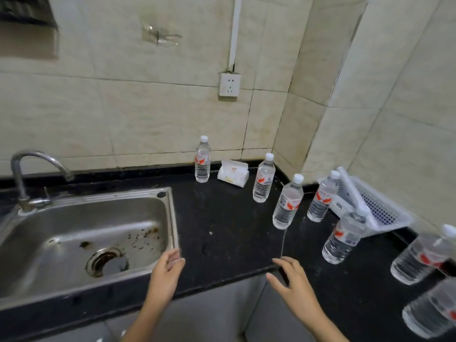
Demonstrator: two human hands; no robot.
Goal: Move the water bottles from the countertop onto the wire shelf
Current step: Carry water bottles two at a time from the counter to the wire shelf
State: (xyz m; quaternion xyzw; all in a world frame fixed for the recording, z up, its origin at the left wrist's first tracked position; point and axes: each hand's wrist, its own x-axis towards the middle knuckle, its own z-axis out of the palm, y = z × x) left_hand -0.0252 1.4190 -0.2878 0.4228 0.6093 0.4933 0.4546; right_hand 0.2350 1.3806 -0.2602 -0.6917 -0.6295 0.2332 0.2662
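Note:
Several clear water bottles with white caps and red labels stand on the black countertop [229, 218]. One bottle [202, 160] is at the back wall, another [264, 178] near the corner, a third [288, 203] in front of it. More bottles [322, 198] [344, 239] [419, 257] [429, 314] run along the right side. My left hand [166, 275] hovers at the counter's front edge by the sink, fingers apart, empty. My right hand [293, 285] hovers over the front edge, fingers spread, empty. No wire shelf is in view.
A steel sink [81, 245] with a tap [27, 176] takes up the left. A white tissue pack [233, 174] lies by the back wall. A white plastic basket [365, 203] leans in the right corner. A wall socket [229, 84] sits above.

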